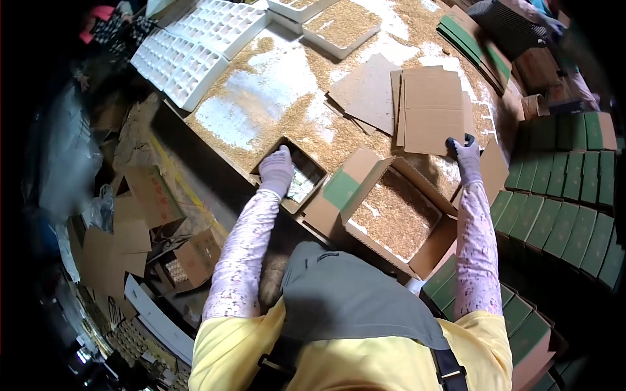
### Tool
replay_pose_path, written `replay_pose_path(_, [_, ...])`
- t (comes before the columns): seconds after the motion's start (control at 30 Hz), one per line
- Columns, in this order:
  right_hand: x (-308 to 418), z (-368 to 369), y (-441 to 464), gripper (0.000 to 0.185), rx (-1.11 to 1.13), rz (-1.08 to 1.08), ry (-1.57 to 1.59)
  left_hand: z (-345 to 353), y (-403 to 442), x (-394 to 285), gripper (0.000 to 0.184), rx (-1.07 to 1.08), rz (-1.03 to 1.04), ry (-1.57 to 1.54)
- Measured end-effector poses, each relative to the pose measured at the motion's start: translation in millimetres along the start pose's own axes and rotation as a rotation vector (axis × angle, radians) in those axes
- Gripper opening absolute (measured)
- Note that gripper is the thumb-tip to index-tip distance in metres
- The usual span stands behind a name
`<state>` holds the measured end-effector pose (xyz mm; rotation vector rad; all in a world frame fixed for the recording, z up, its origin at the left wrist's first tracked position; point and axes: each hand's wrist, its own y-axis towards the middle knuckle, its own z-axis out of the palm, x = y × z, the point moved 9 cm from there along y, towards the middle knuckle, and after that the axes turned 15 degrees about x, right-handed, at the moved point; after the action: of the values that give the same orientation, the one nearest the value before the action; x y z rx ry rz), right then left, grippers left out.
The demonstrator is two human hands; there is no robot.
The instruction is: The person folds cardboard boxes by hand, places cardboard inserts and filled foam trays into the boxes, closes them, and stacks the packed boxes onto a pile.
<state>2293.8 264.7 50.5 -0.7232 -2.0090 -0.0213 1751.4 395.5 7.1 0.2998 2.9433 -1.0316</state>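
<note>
Small box (pixel 310 165): open top, pretty dark inside, sitting kinda diagonal just left of the frame's centre
Papers (pixel 301 185): pale with bits of green, down inside that box, partly hidden
Cardboard sheets (pixel 432 107): plain brown, lying flat in a messy overlapping stack, upper right of centre

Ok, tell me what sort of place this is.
Probably a packing workshop or warehouse: green-sided cartons stand stacked at the right, while white compartmented trays and cardboard sheets lie on a table strewn with husk-like flakes.
</note>
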Motion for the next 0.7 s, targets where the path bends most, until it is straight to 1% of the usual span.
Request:
replay_pose_path(0.07, [-17.5,-25.1,-14.8,0.046,-0.054,0.056,0.144,-4.4,2.5,9.7,0.025,0.025,0.02,-0.045])
replay_pose_path(0.1, [-25.6,-38.7,-25.0,0.04,-0.078,0.053,0.244,-3.9,1.0,13.8,0.035,0.022,0.059,-0.065])
replay_pose_path(0.13, [-32.4,-61.3,-34.7,0.032,-0.165,-0.033,0.043,2.8,9.8,23.5,0.033,0.01,0.056,0.002])
replay_pose_path(0.2, [-71.1,-85.4,-58.5,0.026,-0.17,-0.012,0.403,-24.0,-15.8,17.8,0.029,0.044,0.071,-0.08])
replay_pose_path(0.23, [-77.4,-101.5,-75.9,0.022,-0.211,-0.071,0.51,-40.4,-31.7,10.4,0.029,0.048,0.06,-0.092])
replay_pose_path(0.27, [-83.0,-115.6,-94.4,0.03,-0.232,-0.114,0.639,-63.9,-57.4,-5.3,0.028,-0.083,0.122,-0.139])
replay_pose_path(0.3, [-59.1,-131.9,-128.5,0.034,-0.333,-0.159,0.547,-95.4,-92.3,-37.3,0.025,-0.339,0.318,-0.116])
replay_pose_path(0.33, [-11.0,-137.8,-171.6,0.039,-0.433,-0.196,0.447,-126.6,-142.3,-75.7,0.022,-0.639,0.547,-0.238])
replay_pose_path(0.37, [46.8,-139.6,-209.7,0.04,-0.464,-0.313,0.286,-142.6,-184.3,-114.7,0.025,-0.718,0.734,-0.364])
replay_pose_path(0.4, [93.9,-130.8,-242.8,0.041,-0.485,-0.425,0.122,-131.8,-201.6,-154.1,0.029,-0.545,0.964,-0.558])
replay_pose_path(0.43, [100.5,-118.9,-262.3,0.039,-0.462,-0.438,0.266,-113.4,-230.7,-206.8,0.03,-0.464,1.176,-0.268])
replay_pose_path(0.47, [106.6,-107.7,-280.0,0.037,-0.432,-0.462,0.41,-89.3,-250.0,-242.6,0.037,-0.392,1.225,0.017])
replay_pose_path(0.53, [148.3,-81.0,-344.7,0.039,-0.525,-0.614,0.087,-84.1,-238.8,-248.4,0.048,-0.353,1.097,-0.02])
replay_pose_path(0.57, [160.3,-56.4,-365.8,0.04,-0.367,-0.613,-0.135,-99.9,-228.9,-230.1,0.053,-0.44,1.049,-0.17])
replay_pose_path(0.6, [156.9,-28.4,-371.4,0.04,-0.212,-0.58,-0.345,-110.1,-215.6,-203.7,0.05,-0.502,0.957,-0.333])
replay_pose_path(0.63, [151.0,0.9,-380.0,0.04,-0.056,-0.572,-0.547,-110.8,-191.3,-175.6,0.049,-0.418,0.885,-0.59])
replay_pose_path(0.67, [128.6,33.4,-378.8,0.039,0.101,-0.548,-0.748,-109.0,-175.1,-154.1,0.045,-0.441,0.846,-0.772])
replay_pose_path(0.7, [116.1,50.5,-375.4,0.038,0.124,-0.484,-0.795,-82.3,-139.3,-144.4,0.045,-0.233,0.828,-0.909])
